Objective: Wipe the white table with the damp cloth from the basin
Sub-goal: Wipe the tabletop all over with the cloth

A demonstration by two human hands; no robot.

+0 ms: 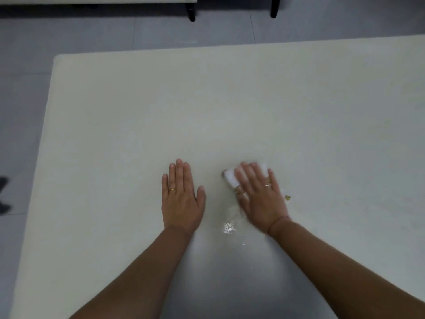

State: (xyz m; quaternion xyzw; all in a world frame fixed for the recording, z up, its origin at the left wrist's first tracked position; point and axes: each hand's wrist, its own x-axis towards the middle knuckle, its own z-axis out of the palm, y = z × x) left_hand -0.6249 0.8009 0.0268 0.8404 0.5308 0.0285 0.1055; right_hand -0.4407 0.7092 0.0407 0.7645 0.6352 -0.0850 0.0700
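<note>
The right hand (259,194) lay flat on the cloth (230,177), fingers spread and pressing it down onto the white table (161,107); it was not pinching or bunching the fabric. The cloth was a small white folded pad, mostly hidden under the palm, with its far-left corner and far edge showing past the fingertips. Its long axis could not be told for certain, though the visible part ran across the hand from left to right. The hand was blurred, which suggested wiping in progress.

The left hand (181,199) rested palm down just to the left of the cloth, fingers close together, apart from it and holding nothing; it seemed to serve as a brace.

A wet patch (230,227) glistened on the table just nearer the person than the cloth, between the two wrists. A small greenish scrap (287,198) lay just to the right of the right hand, so that hand was far better placed to sweep the cloth over it. The basin was not in view.
</note>
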